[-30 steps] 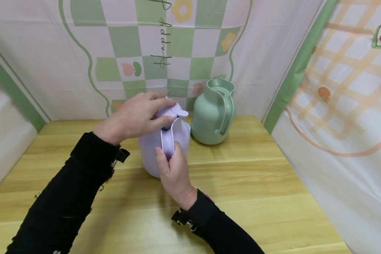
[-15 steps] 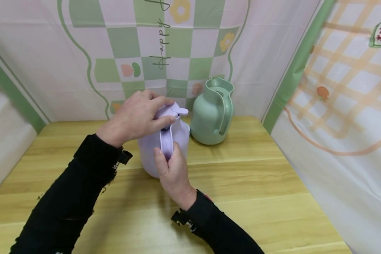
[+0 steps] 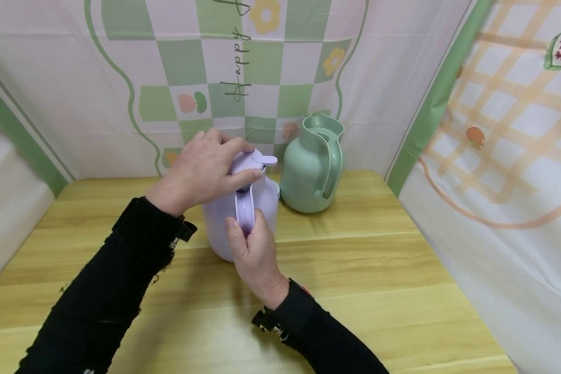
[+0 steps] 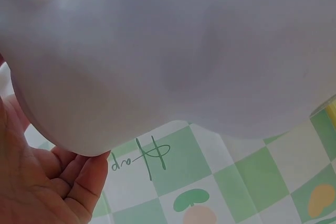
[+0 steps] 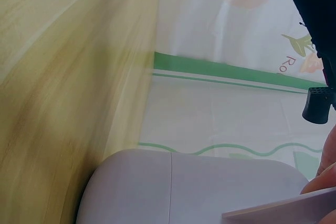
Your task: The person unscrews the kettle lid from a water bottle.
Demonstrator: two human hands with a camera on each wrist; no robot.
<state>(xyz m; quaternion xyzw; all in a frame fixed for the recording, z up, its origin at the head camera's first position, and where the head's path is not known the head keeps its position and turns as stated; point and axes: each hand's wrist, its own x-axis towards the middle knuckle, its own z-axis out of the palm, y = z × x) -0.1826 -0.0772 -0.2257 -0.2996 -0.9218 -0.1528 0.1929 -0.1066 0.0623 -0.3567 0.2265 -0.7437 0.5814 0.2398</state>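
Observation:
A lilac vacuum jug (image 3: 219, 228) stands upright on the table in the head view. My left hand (image 3: 198, 169) grips its lid (image 3: 245, 163) from the left, thumb on the near side and fingers over the far side. The lid's small lever points right. My right hand (image 3: 257, 254) holds the jug's handle (image 3: 245, 208), the thumb on its left side. In the left wrist view, the jug's pale body (image 4: 178, 51) fills the upper part, above the left hand's curled fingers (image 4: 86, 182). The jug's side (image 5: 157, 187) shows low in the right wrist view.
A green vacuum jug (image 3: 306, 176) stands just behind and right of the lilac one, its handle toward the front right. The wooden table (image 3: 355, 280) ends against a patterned cloth (image 3: 224, 62) at the back, with cloth on both sides too.
My left hand has shifted slightly up and to the right on the lid, its thumb sliding right. My right hand and both jugs stay in place.

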